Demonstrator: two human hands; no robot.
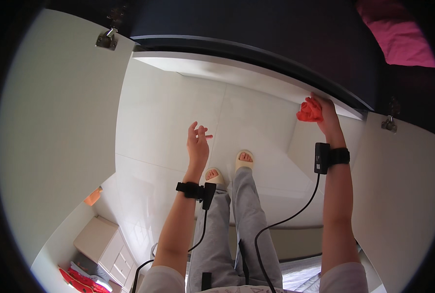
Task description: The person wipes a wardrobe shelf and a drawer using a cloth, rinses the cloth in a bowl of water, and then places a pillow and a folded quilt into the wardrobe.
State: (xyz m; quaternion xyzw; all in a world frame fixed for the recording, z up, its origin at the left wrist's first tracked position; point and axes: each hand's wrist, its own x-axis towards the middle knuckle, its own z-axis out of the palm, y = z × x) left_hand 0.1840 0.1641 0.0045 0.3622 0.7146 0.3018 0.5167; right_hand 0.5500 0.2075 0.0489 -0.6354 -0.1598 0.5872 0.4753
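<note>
My right hand (328, 115) is closed on a crumpled orange-red cloth (309, 110). It is at the right part of a long white panel (217, 67) that runs along the front of the dark cabinet; whether the cloth touches the panel I cannot tell. Some of my right fingers are hidden behind the cloth and the panel's edge. Lower and to the left, my left hand (198, 140) hangs over the floor with loosely bent fingers apart and nothing in them.
White cabinet doors (66, 117) stand swung out on both sides, with metal hinges (106, 39). Pink fabric (400, 36) lies inside the dark cabinet (256, 29). A small drawer unit (105, 244) is at the lower left. Cables run from both wrist straps. My slippered feet are on pale tiles.
</note>
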